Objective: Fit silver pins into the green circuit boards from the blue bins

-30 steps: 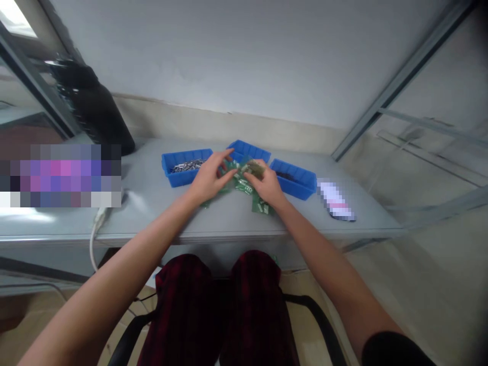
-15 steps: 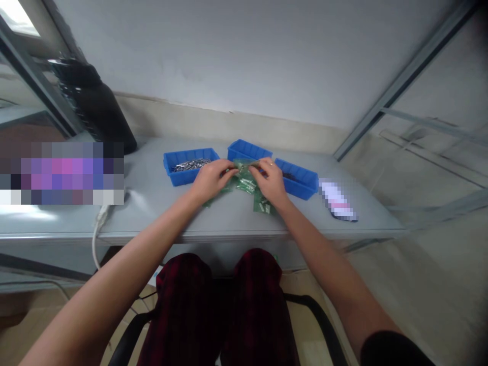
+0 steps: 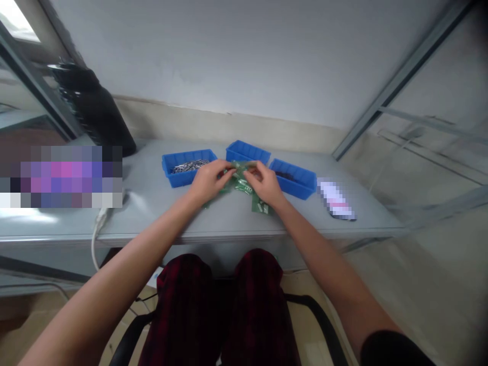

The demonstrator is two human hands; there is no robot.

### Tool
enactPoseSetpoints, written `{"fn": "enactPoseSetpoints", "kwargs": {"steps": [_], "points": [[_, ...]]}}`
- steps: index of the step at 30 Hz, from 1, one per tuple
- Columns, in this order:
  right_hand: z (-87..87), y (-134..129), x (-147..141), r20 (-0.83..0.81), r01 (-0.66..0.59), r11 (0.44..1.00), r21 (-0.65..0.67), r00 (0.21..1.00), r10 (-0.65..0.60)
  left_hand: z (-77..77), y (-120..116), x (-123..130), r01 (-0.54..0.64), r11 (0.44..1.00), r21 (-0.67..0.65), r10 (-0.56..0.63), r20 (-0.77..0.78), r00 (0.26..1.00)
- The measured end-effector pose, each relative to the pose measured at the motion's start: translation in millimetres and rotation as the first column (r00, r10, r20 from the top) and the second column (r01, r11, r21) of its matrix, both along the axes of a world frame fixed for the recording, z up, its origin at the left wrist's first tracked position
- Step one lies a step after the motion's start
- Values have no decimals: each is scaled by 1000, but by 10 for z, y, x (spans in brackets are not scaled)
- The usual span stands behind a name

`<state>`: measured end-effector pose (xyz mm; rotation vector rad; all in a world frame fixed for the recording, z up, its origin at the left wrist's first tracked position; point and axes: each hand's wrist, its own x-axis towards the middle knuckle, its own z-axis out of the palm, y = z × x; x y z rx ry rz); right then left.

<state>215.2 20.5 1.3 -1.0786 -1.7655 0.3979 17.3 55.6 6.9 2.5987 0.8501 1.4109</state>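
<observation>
Between my hands is a green plastic bag (image 3: 240, 168), pinched at its left side by my left hand (image 3: 211, 178) and at its right side by my right hand (image 3: 266, 184). More green bags with small pale pieces (image 3: 261, 206) lie on the table below my right hand. The left blue bin (image 3: 185, 178), full of silvery metal parts, stands just behind my left hand. Behind the bag is the middle blue bin (image 3: 248, 151), whose contents are hidden. The right blue bin (image 3: 301, 189) holds dark small parts, to the right of my right hand.
A black bottle (image 3: 101, 109) stands at the back left, beside a blurred-out screen (image 3: 64, 175) and a white cable (image 3: 99, 219). A phone-like object (image 3: 337, 199), also pixelated, lies right of the bins. The grey table (image 3: 152, 218) meets a wall behind.
The fingers of my right hand have shifted slightly left and curled more at the bag. The whole view has moved a little; both hands still hold the bag.
</observation>
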Motion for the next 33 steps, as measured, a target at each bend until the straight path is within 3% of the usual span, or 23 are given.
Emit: {"fn": "enactPoseSetpoints", "kwargs": {"steps": [5, 11, 17, 23, 28, 33], "points": [[-12, 4, -9, -37, -84, 996, -34, 996, 83, -21, 1, -5, 101, 994, 41, -98, -73, 992], [-71, 33, 10, 0, -84, 992, -92, 996, 85, -38, -2, 3, 137, 990, 26, -133, -113, 985], [-19, -5, -2, 83, -32, 999, 9, 996, 31, -31, -44, 29, 160, 987, 10, -155, -198, 968], [11, -16, 7, 79, -21, 999, 46, 997, 17, 31, -85, 23, 75, 992, -97, -76, -9, 997], [21, -11, 3, 84, -48, 998, 31, 995, 45, 39, -50, 19, 92, 987, -130, -96, -21, 995], [14, 24, 8, 17, 49, 998, 42, 999, -49, 36, -40, 20, 41, 993, -108, -40, 13, 999]]}}
